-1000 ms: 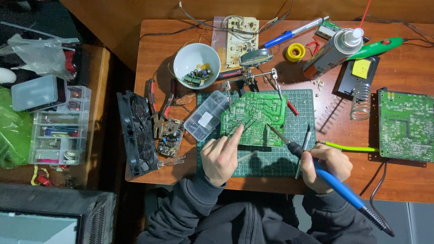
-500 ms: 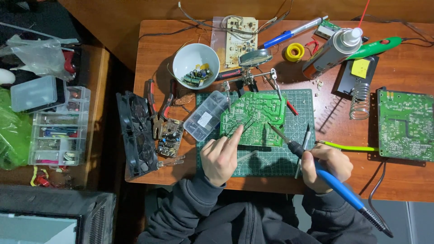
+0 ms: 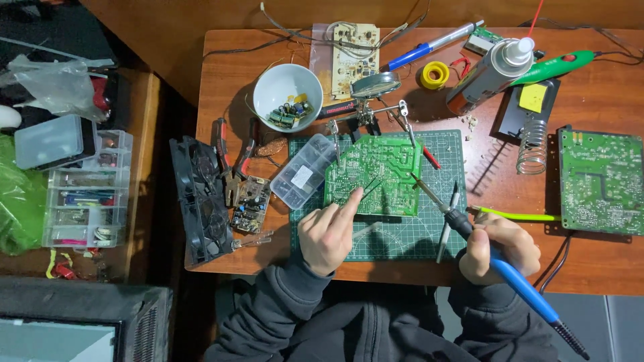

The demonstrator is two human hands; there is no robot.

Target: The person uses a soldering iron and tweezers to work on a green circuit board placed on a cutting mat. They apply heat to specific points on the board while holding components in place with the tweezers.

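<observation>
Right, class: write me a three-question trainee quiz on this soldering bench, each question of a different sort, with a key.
1. True or false: the right hand holds the blue-handled soldering iron with its tip towards the green printed circuit board clamped over the green cutting mat.
2. What does the left hand hold against that board? A) thin dark tweezers B) a red screwdriver C) a yellow tape roll
3. Fill in: the round white bowl holds small electronic ____.

Key
1. True.
2. A.
3. Parts (components).
</observation>
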